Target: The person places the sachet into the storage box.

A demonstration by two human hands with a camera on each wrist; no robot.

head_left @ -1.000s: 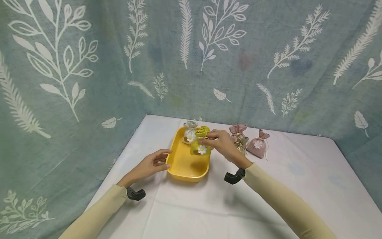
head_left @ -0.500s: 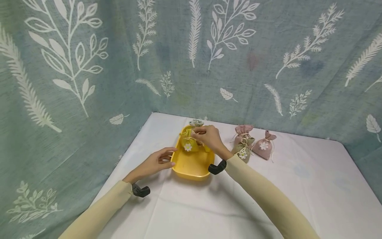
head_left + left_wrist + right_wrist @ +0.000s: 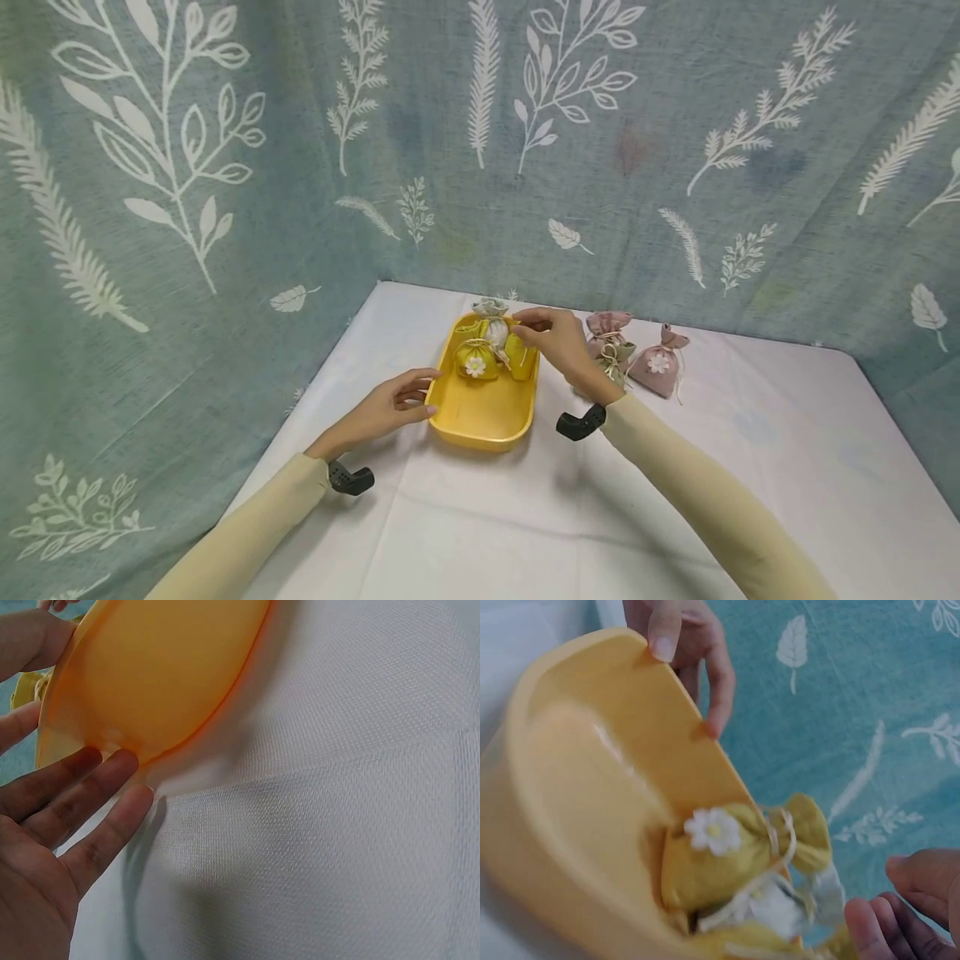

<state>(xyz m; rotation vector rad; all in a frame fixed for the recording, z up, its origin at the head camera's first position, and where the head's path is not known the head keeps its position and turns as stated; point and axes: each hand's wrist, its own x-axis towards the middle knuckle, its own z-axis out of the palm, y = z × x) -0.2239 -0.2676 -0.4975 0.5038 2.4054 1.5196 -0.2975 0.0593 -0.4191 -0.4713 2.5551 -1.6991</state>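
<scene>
Yellow tray (image 3: 480,417) steadied by my left hand's (image 3: 390,407) straight fingers, my right hand (image 3: 551,337), fingers loose and empty, should lift clear of the yellow sachet (image 3: 476,362) gently.

Long pale-yellow sleeves on both arms; black camera mount strapped at each wrist; bare hands.
</scene>
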